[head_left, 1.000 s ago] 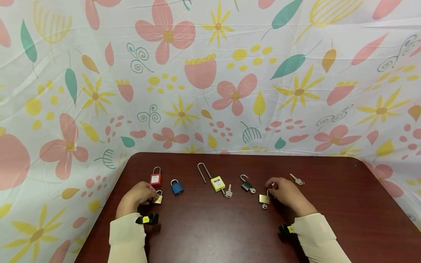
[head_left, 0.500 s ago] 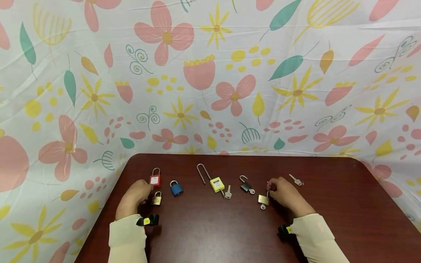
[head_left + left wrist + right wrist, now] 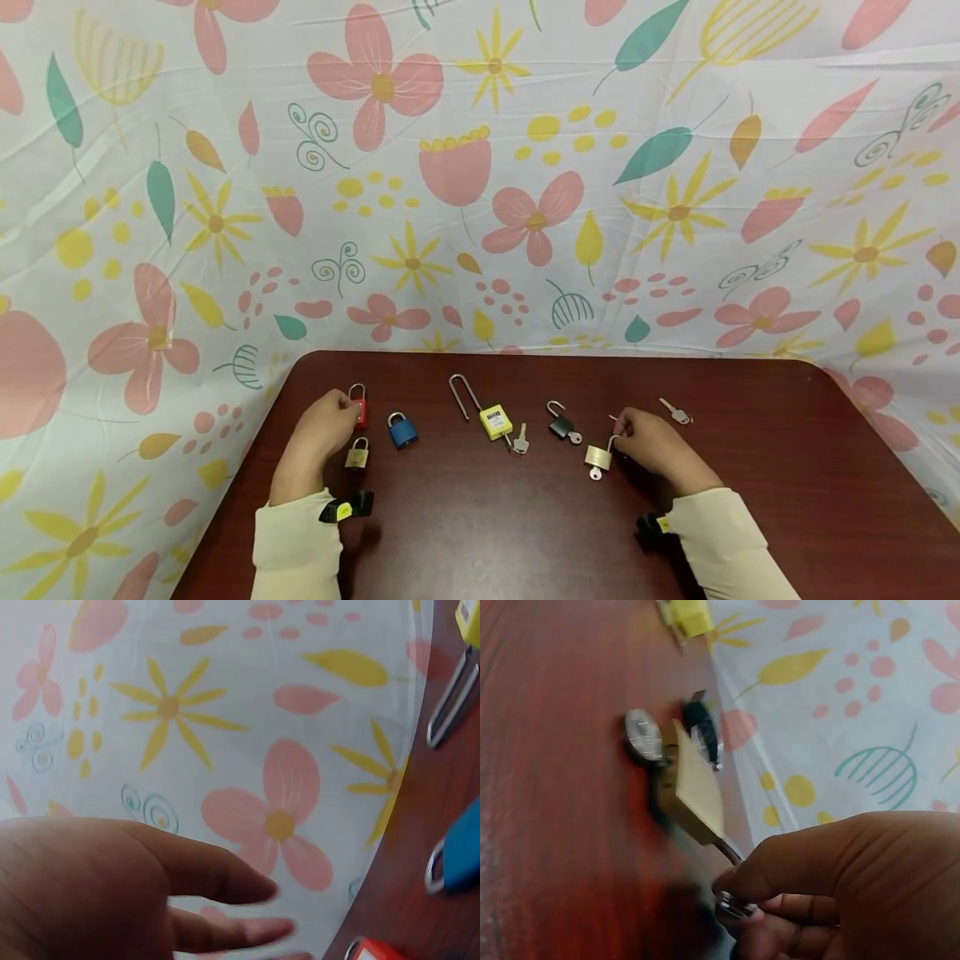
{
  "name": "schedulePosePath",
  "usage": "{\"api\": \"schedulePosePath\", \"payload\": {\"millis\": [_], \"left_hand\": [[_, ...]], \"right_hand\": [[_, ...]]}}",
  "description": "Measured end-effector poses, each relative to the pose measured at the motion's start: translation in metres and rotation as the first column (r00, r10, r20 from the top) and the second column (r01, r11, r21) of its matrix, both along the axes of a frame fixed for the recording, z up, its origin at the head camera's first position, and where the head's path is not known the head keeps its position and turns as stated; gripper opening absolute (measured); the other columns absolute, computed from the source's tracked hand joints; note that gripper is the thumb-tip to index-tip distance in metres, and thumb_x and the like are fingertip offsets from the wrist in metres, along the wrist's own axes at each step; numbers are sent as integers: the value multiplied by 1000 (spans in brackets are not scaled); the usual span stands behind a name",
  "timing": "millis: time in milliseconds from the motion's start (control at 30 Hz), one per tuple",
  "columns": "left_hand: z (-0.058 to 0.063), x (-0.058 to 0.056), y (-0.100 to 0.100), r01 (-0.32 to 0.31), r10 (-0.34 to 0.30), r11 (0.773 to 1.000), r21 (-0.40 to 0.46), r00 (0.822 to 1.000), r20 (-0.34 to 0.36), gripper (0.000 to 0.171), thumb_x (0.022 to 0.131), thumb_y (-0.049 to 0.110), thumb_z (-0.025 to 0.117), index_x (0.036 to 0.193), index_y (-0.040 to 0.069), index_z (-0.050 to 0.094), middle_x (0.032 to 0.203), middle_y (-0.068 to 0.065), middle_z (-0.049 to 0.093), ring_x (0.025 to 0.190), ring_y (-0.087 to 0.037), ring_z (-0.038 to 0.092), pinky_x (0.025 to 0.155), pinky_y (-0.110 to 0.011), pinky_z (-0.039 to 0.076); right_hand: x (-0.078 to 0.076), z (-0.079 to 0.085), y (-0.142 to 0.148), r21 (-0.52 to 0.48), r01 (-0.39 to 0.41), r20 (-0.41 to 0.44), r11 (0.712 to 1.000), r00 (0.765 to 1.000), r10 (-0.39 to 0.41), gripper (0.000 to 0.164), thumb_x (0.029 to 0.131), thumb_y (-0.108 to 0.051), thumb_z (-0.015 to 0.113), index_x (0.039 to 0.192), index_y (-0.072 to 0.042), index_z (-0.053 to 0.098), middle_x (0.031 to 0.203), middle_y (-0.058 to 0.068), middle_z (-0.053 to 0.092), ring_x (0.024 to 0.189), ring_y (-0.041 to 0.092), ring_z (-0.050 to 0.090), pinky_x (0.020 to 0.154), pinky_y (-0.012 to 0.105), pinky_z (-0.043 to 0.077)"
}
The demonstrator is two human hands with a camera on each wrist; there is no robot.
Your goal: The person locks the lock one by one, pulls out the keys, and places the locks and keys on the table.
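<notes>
My left hand (image 3: 321, 433) hovers over the red padlock (image 3: 362, 412), covering part of its body. In the left wrist view its fingers (image 3: 217, 879) are extended and apart, and a corner of the red padlock (image 3: 373, 950) shows below them. A small brass padlock (image 3: 357, 455) lies just nearer to me, beside a blue padlock (image 3: 402, 431). With my right hand (image 3: 651, 442) I pinch the shackle of another brass padlock (image 3: 597, 457). That shackle is swung open, and a key (image 3: 644, 735) sticks out of the padlock's body.
Mid-table lies a yellow padlock (image 3: 496, 422) with a long shackle and a key (image 3: 521, 439). A black padlock (image 3: 561, 426) with its key lies left of my right hand. Another key (image 3: 677, 412) rests farther right. Patterned cloth (image 3: 480, 208) hangs behind the table (image 3: 480, 533).
My left hand has left the small brass padlock and moved away from me to the red padlock. The brass padlock in my right hand has shifted slightly left and nearer.
</notes>
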State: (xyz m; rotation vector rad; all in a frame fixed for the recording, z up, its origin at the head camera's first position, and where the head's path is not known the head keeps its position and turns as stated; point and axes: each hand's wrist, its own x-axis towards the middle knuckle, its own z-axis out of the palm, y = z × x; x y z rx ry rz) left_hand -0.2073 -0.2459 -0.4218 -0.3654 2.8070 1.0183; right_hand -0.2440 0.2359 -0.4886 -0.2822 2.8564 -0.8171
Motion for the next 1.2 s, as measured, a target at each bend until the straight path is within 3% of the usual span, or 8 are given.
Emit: {"api": "schedulePosePath", "payload": {"millis": [133, 300, 467, 533, 667, 833, 1033, 1200], "left_hand": [[4, -2, 15, -27, 38, 993, 118, 995, -93, 31, 104, 29, 48, 119, 4, 58, 113, -19, 63, 94, -31, 60, 79, -41, 49], [1, -8, 44, 7, 48, 948, 318, 985, -165, 27, 104, 26, 53, 122, 8, 58, 113, -18, 64, 92, -27, 65, 74, -34, 54], [-12, -12, 73, 64, 18, 913, 403, 980, -196, 22, 102, 22, 57, 119, 8, 61, 111, -17, 67, 99, -31, 66, 73, -31, 54], [-19, -13, 83, 79, 8, 906, 415, 979, -203, 19, 101, 20, 58, 115, 9, 62, 108, -15, 68, 99, -34, 66, 70, -28, 53], [-29, -14, 99, 123, -37, 898, 422, 978, -206, 17, 100, 19, 59, 113, 8, 62, 105, -15, 68, 97, -35, 67, 67, -27, 52], [-37, -13, 113, 184, -109, 881, 436, 975, -192, 22, 100, 19, 58, 116, 5, 62, 109, -18, 69, 99, -34, 69, 69, -30, 55], [-40, -10, 130, 279, -223, 824, 494, 960, -170, 31, 100, 17, 56, 127, 2, 58, 114, -19, 66, 106, -36, 67, 80, -45, 59], [-45, -8, 142, 304, -260, 820, 486, 953, -157, 35, 99, 16, 56, 131, 3, 58, 110, -17, 68, 95, -37, 68, 75, -43, 58]], "right_hand": [[1, 4, 2, -137, -29, 66, 990, 997, 39, 5, 91, -8, 65, 92, -3, 65, 76, 3, 63, 69, 14, 55, 61, 29, 43], [1, 6, 5, -237, -51, 116, 970, 990, 80, 9, 94, -8, 65, 95, 0, 70, 79, 6, 67, 73, 15, 61, 61, 28, 49], [1, 8, 6, -447, -25, 234, 894, 961, 144, 19, 100, -6, 56, 106, 12, 61, 93, 19, 71, 84, 30, 74, 68, 41, 60], [1, 8, 6, -514, -1, 274, 858, 947, 165, 22, 101, -6, 52, 110, 14, 56, 97, 22, 70, 87, 32, 75, 71, 44, 62], [-1, 8, 7, -580, 16, 298, 815, 935, 194, 26, 104, -7, 47, 117, 16, 50, 101, 20, 65, 91, 30, 74, 75, 44, 62], [-3, 10, 8, -611, 18, 306, 791, 928, 215, 31, 106, -9, 46, 122, 17, 45, 104, 19, 64, 94, 27, 73, 79, 44, 62], [-4, 18, 8, -645, 1, 290, 765, 925, 244, 37, 106, -14, 49, 125, 17, 44, 106, 16, 66, 94, 24, 73, 81, 44, 62], [-2, 23, 5, -702, -25, 259, 711, 922, 289, 36, 107, -14, 47, 123, 17, 44, 110, 17, 70, 95, 20, 74, 82, 43, 62]]}}
